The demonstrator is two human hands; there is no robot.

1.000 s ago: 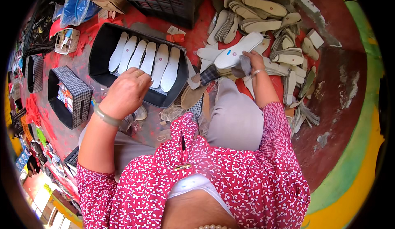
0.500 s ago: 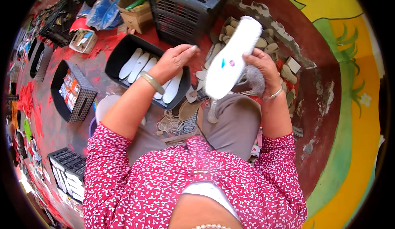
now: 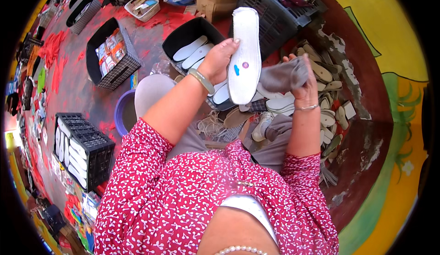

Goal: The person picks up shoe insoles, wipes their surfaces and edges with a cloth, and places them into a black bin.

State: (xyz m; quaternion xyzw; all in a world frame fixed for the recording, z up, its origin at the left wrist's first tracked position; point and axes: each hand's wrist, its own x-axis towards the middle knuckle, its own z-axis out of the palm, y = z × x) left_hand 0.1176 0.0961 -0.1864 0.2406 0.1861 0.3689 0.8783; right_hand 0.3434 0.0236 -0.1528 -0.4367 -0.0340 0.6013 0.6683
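My left hand [image 3: 220,60] grips the edge of a long white insole [image 3: 245,37], held upright in front of me. A blue mark and a small round pinkish mark show on its face. To its right, my right hand [image 3: 303,89] is closed on a grey cloth [image 3: 280,75], which is blurred and spread toward the insole. Behind my left hand stands a black bin [image 3: 179,36] with several white insoles [image 3: 198,56] lying in it. Below the held insole, more pale soles [image 3: 280,104] and a tangle of string [image 3: 213,123] lie between my knees.
A dark plastic crate [image 3: 270,19] stands ahead beside a cardboard box [image 3: 213,5]. Soles are heaped [image 3: 321,69] along the wall at right. At left are a checked bin with packets [image 3: 129,59], a purple basin [image 3: 120,113] and a black crate of white insoles [image 3: 98,140].
The insole has passed from my right hand to my left and now stands more upright. My right hand has moved slightly right with the grey cloth. The view has shifted left.
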